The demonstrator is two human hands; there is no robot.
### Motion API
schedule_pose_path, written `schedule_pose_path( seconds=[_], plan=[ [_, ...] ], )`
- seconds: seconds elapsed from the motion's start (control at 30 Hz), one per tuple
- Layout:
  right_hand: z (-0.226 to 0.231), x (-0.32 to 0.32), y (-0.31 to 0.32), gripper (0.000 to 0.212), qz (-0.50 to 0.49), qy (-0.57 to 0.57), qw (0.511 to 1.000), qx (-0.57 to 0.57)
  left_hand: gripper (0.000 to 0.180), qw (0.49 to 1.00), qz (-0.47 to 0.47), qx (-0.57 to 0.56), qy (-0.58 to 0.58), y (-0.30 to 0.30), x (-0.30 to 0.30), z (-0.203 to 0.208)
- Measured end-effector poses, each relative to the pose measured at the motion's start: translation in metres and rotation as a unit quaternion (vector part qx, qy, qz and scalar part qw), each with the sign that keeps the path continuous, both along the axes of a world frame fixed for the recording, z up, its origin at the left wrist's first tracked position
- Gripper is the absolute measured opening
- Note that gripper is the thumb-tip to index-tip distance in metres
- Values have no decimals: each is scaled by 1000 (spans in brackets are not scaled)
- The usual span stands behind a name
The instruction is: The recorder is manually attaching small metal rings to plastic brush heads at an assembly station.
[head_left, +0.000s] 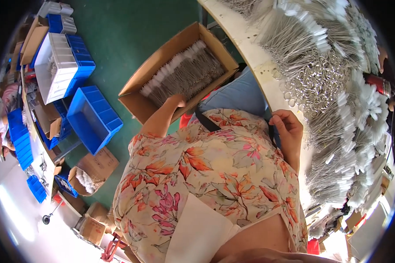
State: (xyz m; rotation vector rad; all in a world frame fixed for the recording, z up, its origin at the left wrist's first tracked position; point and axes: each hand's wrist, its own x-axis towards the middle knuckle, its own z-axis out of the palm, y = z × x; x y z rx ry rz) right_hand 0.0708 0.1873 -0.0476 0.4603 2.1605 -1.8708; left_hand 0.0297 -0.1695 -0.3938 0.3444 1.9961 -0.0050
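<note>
My left hand [176, 101] reaches over the near side of an open cardboard box [134, 81], next to a row of thin wire brushes [184, 72] with white bristles. Its fingers are mostly hidden, so what it holds, if anything, does not show. The brushes lie packed side by side, bristles toward the far left. Beside the table edge, my right hand [289, 127] is curled, thumb close to the fingers, and nothing shows in it. A large heap of similar brushes [320, 83], with wire ring ends, covers much of the pale table [259, 65] on the right.
Blue plastic bins [94, 118] and a white bin [57, 68] stand to the left. Below them is a cardboard carton [98, 168] with white items inside. The green floor [114, 26] runs between the bins and the table. My legs [237, 94] are close to the box.
</note>
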Motion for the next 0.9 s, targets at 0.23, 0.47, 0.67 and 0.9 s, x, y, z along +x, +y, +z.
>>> schedule_pose_path(
  seconds=[0.23,0.47,0.67,0.9],
  plan=[
    [20,-6,35,10,19,46,998,40,23,822,286,423,-252,62,-131,246],
    [54,11,80,10,-29,105,994,-16,25,830,75,553,-14,208,-256,461],
    [73,38,109,9,-113,141,984,1,27,818,-1,483,314,353,-410,445],
    [73,48,128,9,-170,101,980,-1,18,764,-126,247,582,421,-446,410]
  ],
)
